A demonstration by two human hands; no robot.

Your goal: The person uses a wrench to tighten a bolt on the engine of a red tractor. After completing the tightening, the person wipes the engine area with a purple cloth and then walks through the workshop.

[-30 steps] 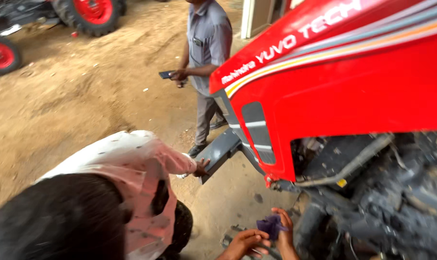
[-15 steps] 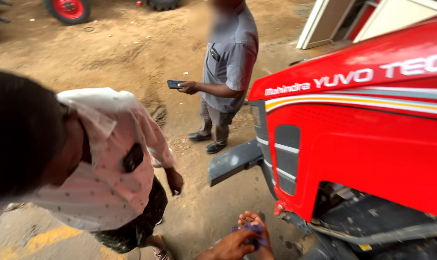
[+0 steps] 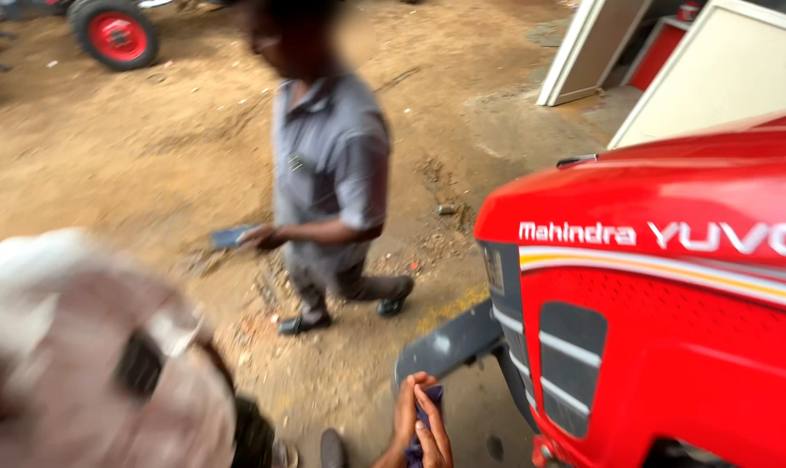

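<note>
My two hands meet at the bottom centre of the head view, pressed together around a small dark purple cloth (image 3: 431, 409). My left hand (image 3: 403, 418) is on the left side of it and my right hand (image 3: 434, 435) on the right. They sit just below the grey front bumper plate (image 3: 449, 345) of a red tractor (image 3: 670, 295), whose hood and side grille fill the right of the view.
A person in a grey shirt (image 3: 328, 173) stands on the dirt floor ahead, holding a phone (image 3: 230, 237). A crouching person in a pale patterned shirt (image 3: 98, 364) is blurred at lower left. A red tractor wheel (image 3: 116, 35) sits far left; white panels (image 3: 714, 69) lean at upper right.
The view has swung up and left, so the tractor's engine area dropped out of sight and its hood now shows. My hands stay together on the cloth near the bumper.
</note>
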